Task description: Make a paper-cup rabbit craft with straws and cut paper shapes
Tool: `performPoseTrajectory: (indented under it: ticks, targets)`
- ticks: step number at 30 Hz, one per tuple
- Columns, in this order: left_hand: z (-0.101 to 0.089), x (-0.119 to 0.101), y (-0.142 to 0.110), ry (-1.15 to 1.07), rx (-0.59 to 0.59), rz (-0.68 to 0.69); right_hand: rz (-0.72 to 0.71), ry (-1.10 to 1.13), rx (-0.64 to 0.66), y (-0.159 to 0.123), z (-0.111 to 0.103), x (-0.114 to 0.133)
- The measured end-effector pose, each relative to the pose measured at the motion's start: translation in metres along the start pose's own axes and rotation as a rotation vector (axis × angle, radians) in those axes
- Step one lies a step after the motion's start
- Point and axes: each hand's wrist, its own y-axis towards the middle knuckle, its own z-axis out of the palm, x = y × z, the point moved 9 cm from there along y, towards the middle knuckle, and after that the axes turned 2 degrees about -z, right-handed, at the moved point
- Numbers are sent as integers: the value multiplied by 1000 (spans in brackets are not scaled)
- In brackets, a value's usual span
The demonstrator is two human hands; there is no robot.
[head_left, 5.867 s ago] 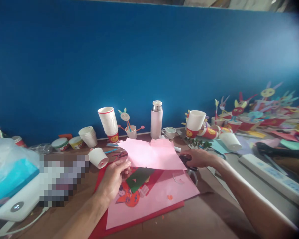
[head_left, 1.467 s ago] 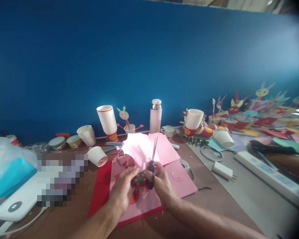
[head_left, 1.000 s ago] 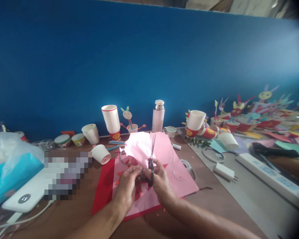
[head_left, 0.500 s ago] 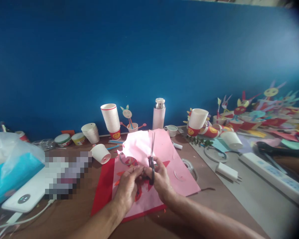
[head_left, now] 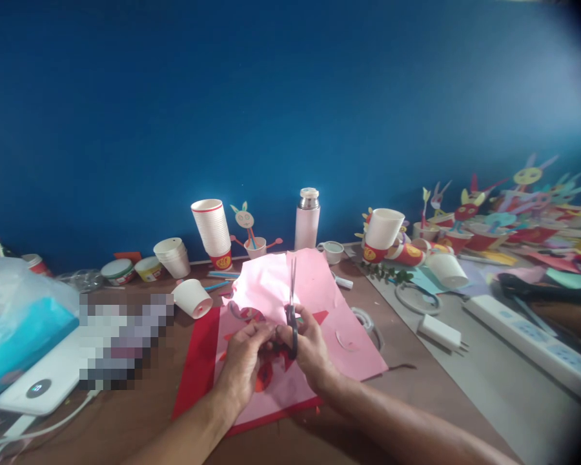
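My right hand (head_left: 311, 352) is closed round the dark handles of a pair of scissors (head_left: 292, 303), whose narrow blades point up and away from me, close together. Beside it, my left hand (head_left: 244, 358) is pinched, its fingertips meeting those of my right hand. Whatever sits between the fingertips is too small and hidden to make out. Just beyond my hands lies pink paper (head_left: 314, 274) with a ragged left edge, brightly lit. Beneath my hands are a larger pink sheet (head_left: 361, 355) and a red sheet (head_left: 196, 368). An orange-red paper cutout (head_left: 263, 378) shows partly under my wrists.
Behind stand a stack of paper cups (head_left: 210, 229), a rabbit-faced cup figure (head_left: 244, 219) and a pink thermos (head_left: 308, 226). A power bank (head_left: 39, 387) with a cable lies left. At right are a charger (head_left: 440, 331), a power strip (head_left: 527, 342) and several paper-cup figures.
Since the earliest frame my right hand has come left with the scissors, meeting my left hand, and the raised pink paper sits farther back. Lately the hands have barely moved; the view shifts slightly.
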Motion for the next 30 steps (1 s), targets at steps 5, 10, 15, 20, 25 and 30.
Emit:
performPoseTrajectory:
  ticks: [5,10,15,20,25,30]
  targets:
    - [-2,-1,-2,-24,-19,1,-25,7,17,0,1,1]
    - [-2,-1,-1,-25,-38,17,-28,8,12,0,0,1]
    - [-4,0,2,9,-38,6,-19,-10,24,-1,0,-1]
    - [-12,-12,3,58,-82,32,-4,-114,21,0,-2,6]
    - [-20,-28,10,83,-105,73,3,-247,149,-2,2,20]
    - [-31,-32,23,86,-127,94,118,-323,361,-15,0,18]
